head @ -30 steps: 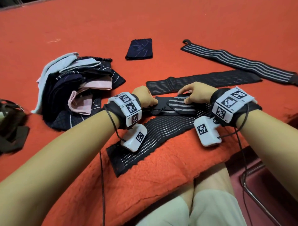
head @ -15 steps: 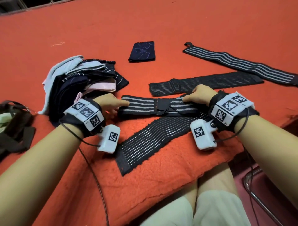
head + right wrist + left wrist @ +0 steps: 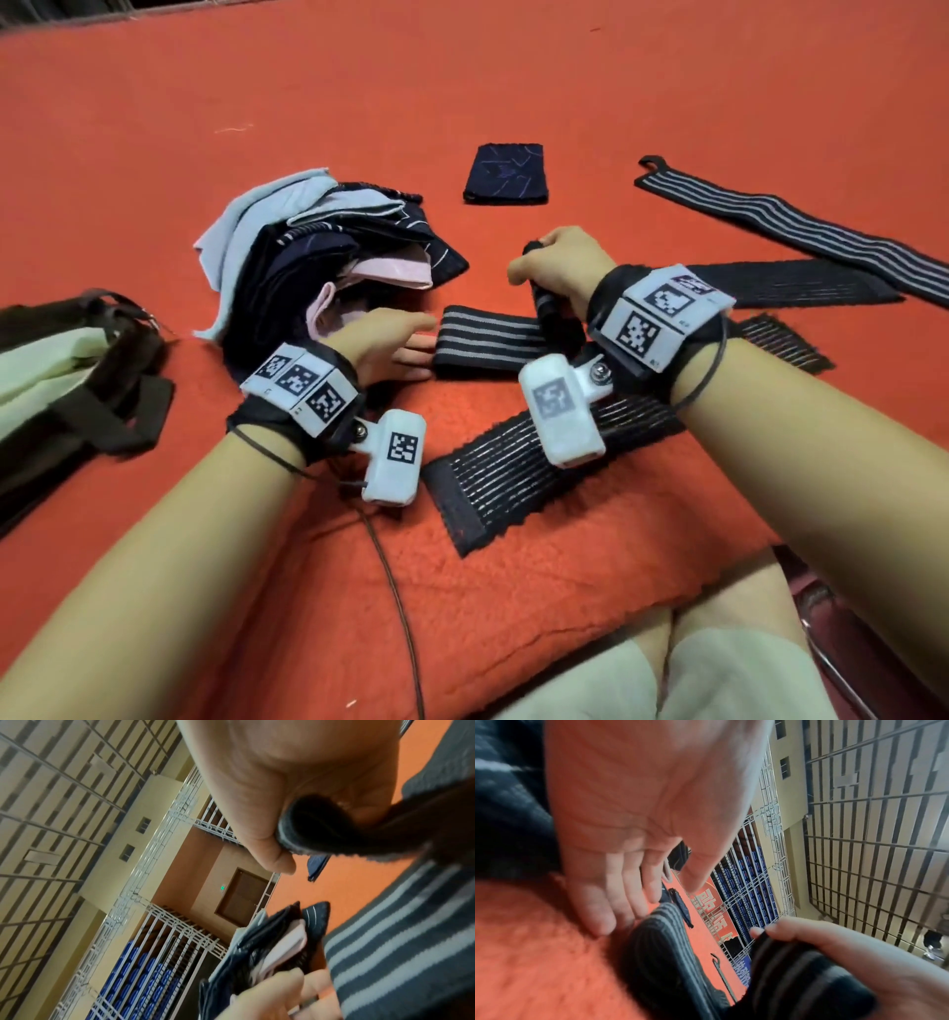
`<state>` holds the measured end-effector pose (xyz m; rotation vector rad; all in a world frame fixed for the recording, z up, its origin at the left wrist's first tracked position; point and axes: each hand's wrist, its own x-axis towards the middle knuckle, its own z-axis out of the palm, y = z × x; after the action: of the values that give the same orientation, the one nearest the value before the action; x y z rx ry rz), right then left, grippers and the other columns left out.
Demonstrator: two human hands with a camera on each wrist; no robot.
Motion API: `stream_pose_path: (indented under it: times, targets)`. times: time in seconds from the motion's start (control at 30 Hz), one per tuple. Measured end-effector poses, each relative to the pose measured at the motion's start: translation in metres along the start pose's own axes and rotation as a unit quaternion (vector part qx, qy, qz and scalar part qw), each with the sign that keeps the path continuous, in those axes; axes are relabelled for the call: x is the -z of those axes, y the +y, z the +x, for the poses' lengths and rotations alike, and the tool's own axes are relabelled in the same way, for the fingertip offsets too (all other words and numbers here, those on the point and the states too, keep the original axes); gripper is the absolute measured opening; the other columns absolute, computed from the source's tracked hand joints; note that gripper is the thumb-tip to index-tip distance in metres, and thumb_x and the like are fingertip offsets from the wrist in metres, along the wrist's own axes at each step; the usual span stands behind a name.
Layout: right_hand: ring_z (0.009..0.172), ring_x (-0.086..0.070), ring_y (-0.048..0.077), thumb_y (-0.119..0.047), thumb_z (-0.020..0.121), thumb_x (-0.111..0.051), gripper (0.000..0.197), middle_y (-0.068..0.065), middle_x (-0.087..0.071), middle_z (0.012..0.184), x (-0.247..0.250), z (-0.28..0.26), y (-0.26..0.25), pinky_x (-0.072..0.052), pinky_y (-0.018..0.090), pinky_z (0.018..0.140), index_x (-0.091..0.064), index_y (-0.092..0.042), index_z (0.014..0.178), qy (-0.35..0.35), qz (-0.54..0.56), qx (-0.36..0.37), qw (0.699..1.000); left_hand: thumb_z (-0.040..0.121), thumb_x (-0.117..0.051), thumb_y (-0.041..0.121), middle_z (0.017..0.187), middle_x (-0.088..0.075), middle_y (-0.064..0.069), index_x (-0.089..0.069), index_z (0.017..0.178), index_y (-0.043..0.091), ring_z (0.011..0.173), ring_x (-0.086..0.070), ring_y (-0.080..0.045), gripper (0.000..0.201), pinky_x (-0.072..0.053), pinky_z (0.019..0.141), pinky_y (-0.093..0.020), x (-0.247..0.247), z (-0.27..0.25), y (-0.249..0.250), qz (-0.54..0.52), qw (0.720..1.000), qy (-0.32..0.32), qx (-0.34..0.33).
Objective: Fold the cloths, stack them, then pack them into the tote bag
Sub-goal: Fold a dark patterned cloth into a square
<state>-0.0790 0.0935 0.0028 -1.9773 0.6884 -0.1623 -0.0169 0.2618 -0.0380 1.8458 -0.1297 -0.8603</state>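
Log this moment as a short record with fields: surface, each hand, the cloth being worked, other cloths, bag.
surface: orange fleecy blanket
left hand: fingers straight, at the left end of the striped strap
right hand: grips the strap's other end, lifted off the blanket
folded cloth: navy, lies alone farther back
unfolded pile: navy, pink and pale blue cloths, left of the hands
other straps: three more lie flat, near and to the right
tote bag: far left, dark handles, nothing visibly packed
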Motion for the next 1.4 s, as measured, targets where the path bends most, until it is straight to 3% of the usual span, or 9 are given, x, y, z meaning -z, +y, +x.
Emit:
stream_pose_path:
  times: [0.33, 0.47, 0.57, 0.67, 0.83, 1.03, 1.2, 1.3, 1.4]
  targets:
    - [0.058, -0.047, 0.015, -0.018, 0.084, -0.057, 0.012, 0.003, -0.046, 0.065, -0.077, 0.002, -0.007, -0.046, 0.025, 0.047, -0.052, -0.01, 0.076, -0.088, 0.046, -0.042, 0.994, 0.099, -0.033, 0.041, 0.083, -0.058, -0.007, -0.052, 0.095, 0.007, 0.074, -0.057, -0.016, 0.039, -0.05, 0.067, -0.027, 0.012, 0.004, -0.005, -0.052, 0.998, -0.018, 0.035]
    - [0.063, -0.043, 0.013, -0.02, 0.098, -0.04, 0.014, 0.004, -0.045, 0.079, -0.073, 0.004, -0.003, -0.044, 0.024, 0.049, -0.046, -0.008, 0.094, -0.118, 0.146, -0.072, 0.98, 0.095, -0.048, 0.041, 0.056, -0.059, 0.003, -0.055, 0.084, 0.011, 0.047, -0.056, -0.005, 0.033, -0.048, 0.071, -0.026, 0.01, 0.007, -0.006, 0.0, 1.0, -0.019, 0.019]
    - [0.06, -0.041, 0.014, -0.012, 0.099, -0.035, 0.01, 0.005, -0.041, 0.078, -0.065, 0.002, 0.001, -0.044, 0.028, 0.054, -0.044, -0.008, 0.097, -0.108, 0.253, -0.09, 0.957, 0.086, -0.065, 0.031, 0.084, -0.069, -0.012, -0.064, 0.099, 0.004, 0.068, -0.062, -0.019, 0.031, -0.053, 0.076, -0.032, 0.006, 0.011, -0.005, 0.062, 0.998, 0.019, -0.011]
    - [0.059, -0.041, 0.014, -0.003, 0.098, -0.031, 0.015, 0.004, -0.04, 0.075, -0.051, 0.002, 0.001, -0.046, 0.025, 0.053, -0.044, -0.008, 0.103, -0.082, 0.318, -0.071, 0.942, 0.079, -0.073, 0.023, 0.07, -0.063, -0.01, -0.064, 0.083, 0.0, 0.06, -0.059, -0.018, 0.025, -0.056, 0.069, -0.032, 0.0, 0.01, 0.0, 0.142, 0.987, 0.065, -0.04]
    - [0.058, -0.045, 0.012, -0.002, 0.086, -0.046, 0.026, -0.003, -0.048, 0.063, -0.01, 0.01, 0.018, -0.037, 0.017, 0.05, -0.055, -0.019, 0.069, -0.002, 0.043, 0.053, 0.998, 0.081, -0.067, 0.007, 0.054, -0.059, -0.007, -0.062, 0.077, -0.002, 0.046, -0.057, -0.016, 0.011, -0.058, 0.061, -0.033, -0.001, 0.016, 0.003, 0.18, 0.979, 0.091, -0.041]
    - [0.063, -0.05, 0.017, -0.039, 0.089, -0.057, 0.034, 0.006, -0.058, 0.081, 0.002, 0.002, 0.051, -0.036, 0.024, 0.052, -0.06, -0.008, 0.104, -0.077, -0.136, 0.003, 0.988, 0.086, -0.057, 0.003, 0.056, -0.054, -0.012, -0.059, 0.081, -0.003, 0.032, -0.055, -0.016, 0.008, -0.056, 0.054, -0.035, -0.003, 0.015, 0.007, 0.182, 0.978, 0.101, -0.034]
    - [0.062, -0.048, 0.012, -0.042, 0.085, -0.062, 0.049, 0.004, -0.057, 0.097, -0.013, 0.009, 0.058, -0.04, 0.023, 0.054, -0.051, -0.012, 0.121, -0.07, -0.103, 0.004, 0.992, 0.089, -0.049, 0.016, 0.056, -0.06, -0.012, -0.064, 0.098, -0.005, 0.08, -0.069, -0.039, 0.028, -0.057, 0.067, -0.043, -0.01, 0.017, 0.005, 0.252, 0.961, 0.108, -0.045]
    - [0.063, -0.046, 0.013, -0.043, 0.082, -0.064, 0.057, 0.006, -0.055, 0.102, -0.019, 0.011, 0.062, -0.042, 0.016, 0.045, -0.046, -0.011, 0.126, -0.069, -0.133, 0.011, 0.989, 0.089, -0.053, 0.02, 0.088, -0.067, -0.026, -0.064, 0.1, -0.01, 0.09, -0.066, -0.04, 0.034, -0.054, 0.081, -0.049, -0.008, 0.02, 0.008, 0.312, 0.939, 0.131, -0.054]
    - [0.1, -0.056, 0.027, -0.04, 0.086, -0.063, 0.06, 0.012, -0.056, 0.122, -0.021, 0.012, 0.065, -0.044, 0.026, 0.072, -0.04, -0.007, 0.13, -0.058, -0.175, 0.028, 0.982, 0.095, -0.05, 0.021, 0.076, -0.067, -0.022, -0.057, 0.092, -0.008, 0.072, -0.07, -0.031, 0.03, -0.056, 0.071, -0.043, -0.007, 0.021, 0.013, 0.337, 0.937, 0.085, -0.024]
